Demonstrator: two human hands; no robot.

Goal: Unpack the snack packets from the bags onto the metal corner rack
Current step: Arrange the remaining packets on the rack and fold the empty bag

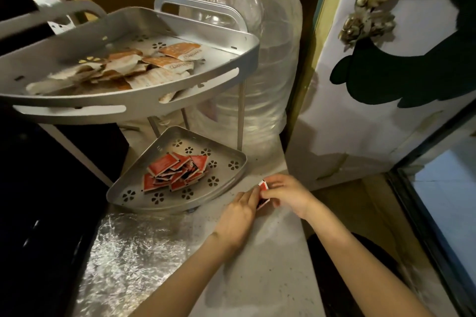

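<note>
I see a large clear plastic water bottle [260, 64] behind, crinkled silver foil [134, 247] on the pale speckled counter [257, 278].

Rack [134, 100] matt brushed metal (perforated); red packets [170, 170] glossy; foil [134, 247] crinkled.

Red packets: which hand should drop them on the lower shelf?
Left. The left hand is nearer the lower shelf, which lies to its left; both hands hold the red packets, so the right hand would cross over.
</note>
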